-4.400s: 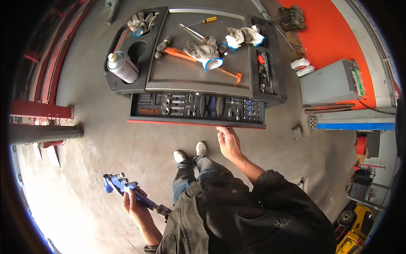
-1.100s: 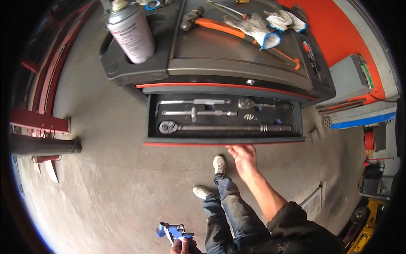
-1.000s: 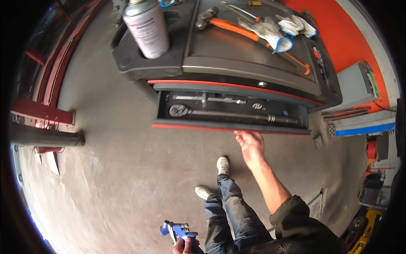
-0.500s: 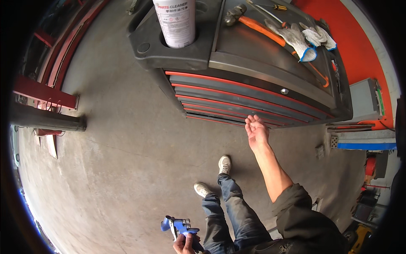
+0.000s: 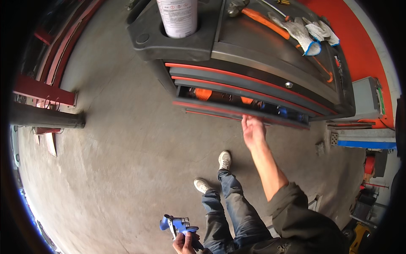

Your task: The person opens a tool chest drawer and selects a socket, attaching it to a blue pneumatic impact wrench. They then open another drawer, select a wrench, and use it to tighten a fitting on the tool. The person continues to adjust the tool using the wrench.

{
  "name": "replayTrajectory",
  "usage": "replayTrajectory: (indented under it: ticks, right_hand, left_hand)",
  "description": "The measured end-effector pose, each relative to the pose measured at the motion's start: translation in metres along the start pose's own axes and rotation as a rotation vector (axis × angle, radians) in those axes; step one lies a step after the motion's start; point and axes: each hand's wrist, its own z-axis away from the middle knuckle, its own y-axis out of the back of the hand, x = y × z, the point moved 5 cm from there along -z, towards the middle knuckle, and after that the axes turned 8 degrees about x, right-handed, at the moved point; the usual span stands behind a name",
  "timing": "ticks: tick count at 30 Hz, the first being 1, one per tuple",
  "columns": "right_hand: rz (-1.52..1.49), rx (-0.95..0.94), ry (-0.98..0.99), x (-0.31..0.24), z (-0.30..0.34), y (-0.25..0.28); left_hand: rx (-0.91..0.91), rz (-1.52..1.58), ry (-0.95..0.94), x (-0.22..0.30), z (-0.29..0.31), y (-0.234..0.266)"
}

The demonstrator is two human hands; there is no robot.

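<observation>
In my left hand [image 5: 184,244], at the lower edge, is a blue spray gun [image 5: 181,225] with a silver trigger lever; my fingers are closed round its lower part. My right hand [image 5: 253,130] reaches forward with its fingers hooked at the front edge of a drawer [image 5: 198,106] in the dark tool cabinet [image 5: 262,63]. That drawer stands partly pulled out. Inside it lie orange-handled tools [image 5: 203,94] and blue items [image 5: 282,111], too blurred to name. My right fingertips are partly hidden against the drawer front.
On the cabinet top lie an orange-handled hammer [image 5: 265,23] and white work gloves [image 5: 298,34]. A white spray can [image 5: 179,19] stands in the corner holder. A red steel frame [image 5: 44,92] and dark post [image 5: 48,117] stand left; a blue-edged bench [image 5: 366,142] stands right.
The drawer has slid out toward me, showing its contents, with my right hand at its front edge. My left hand and the spray gun have hardly moved.
</observation>
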Motion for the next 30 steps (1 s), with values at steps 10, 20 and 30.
replayTrajectory:
  ticks: [10,20,30]
  right_hand:
    - [0.233,0.226,-0.221,0.059,0.191,0.140]
    - [0.405,0.166,-0.376,0.079,0.248,0.185]
    - [1.111,-0.458,-0.175,0.006,0.264,0.132]
  left_hand:
    - [0.004,0.036,0.007,-0.011,-0.008,0.013]
    - [-0.008,-0.031,-0.010,-0.018,-0.007,0.023]
    - [-0.053,-0.001,-0.033,-0.014,-0.008,0.001]
